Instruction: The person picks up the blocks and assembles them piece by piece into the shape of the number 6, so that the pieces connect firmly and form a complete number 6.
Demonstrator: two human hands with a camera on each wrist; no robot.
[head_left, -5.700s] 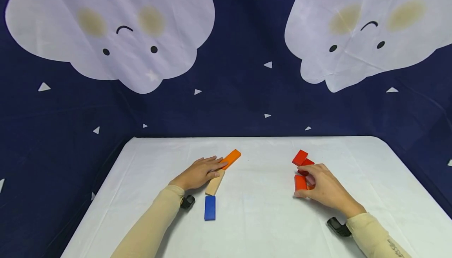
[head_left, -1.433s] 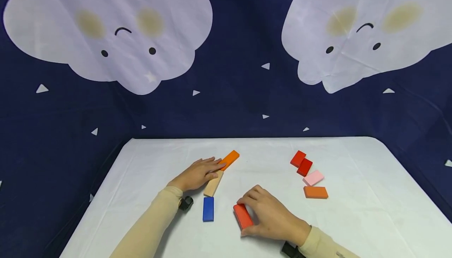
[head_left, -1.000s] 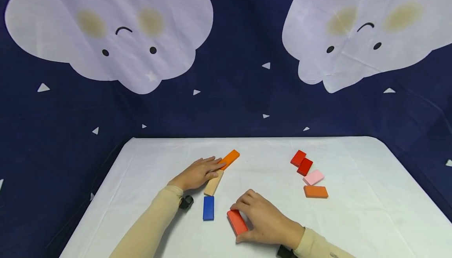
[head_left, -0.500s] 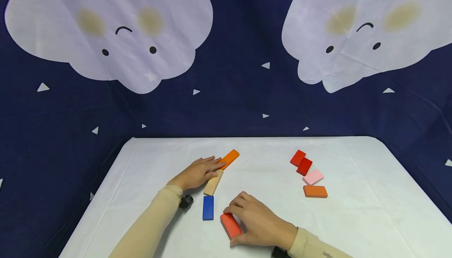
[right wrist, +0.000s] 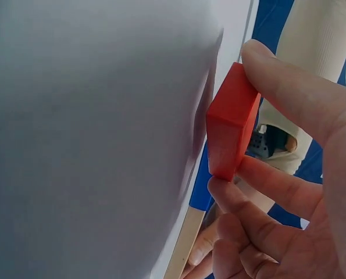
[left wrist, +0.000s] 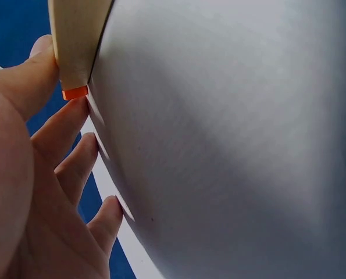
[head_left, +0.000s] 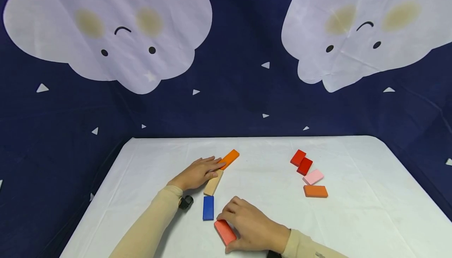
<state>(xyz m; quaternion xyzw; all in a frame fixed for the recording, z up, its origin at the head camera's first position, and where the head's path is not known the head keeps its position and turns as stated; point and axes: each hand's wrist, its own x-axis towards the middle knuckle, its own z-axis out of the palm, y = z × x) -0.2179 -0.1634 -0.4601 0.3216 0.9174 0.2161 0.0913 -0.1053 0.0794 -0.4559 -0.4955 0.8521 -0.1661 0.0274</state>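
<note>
Only the head view shows two further red blocks (head_left: 305,166), one pink block (head_left: 313,177) and one more orange block (head_left: 316,191), well apart from the right fingers. Right hand (head_left: 248,226): thumb and fingertips pinch one held red block (head_left: 225,233), one blue block (head_left: 208,208) just beside. Left hand (head_left: 195,174): fingers extended, touching one orange block (head_left: 231,158) and one wooden block (head_left: 213,184).

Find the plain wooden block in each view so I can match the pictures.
Head: wooden block, just left of centre, lower half.
Left wrist: wooden block, upper left, cut by top edge.
Right wrist: wooden block, bottom centre, cut by bottom edge.
Shared landmark: left hand, beside it.
</note>
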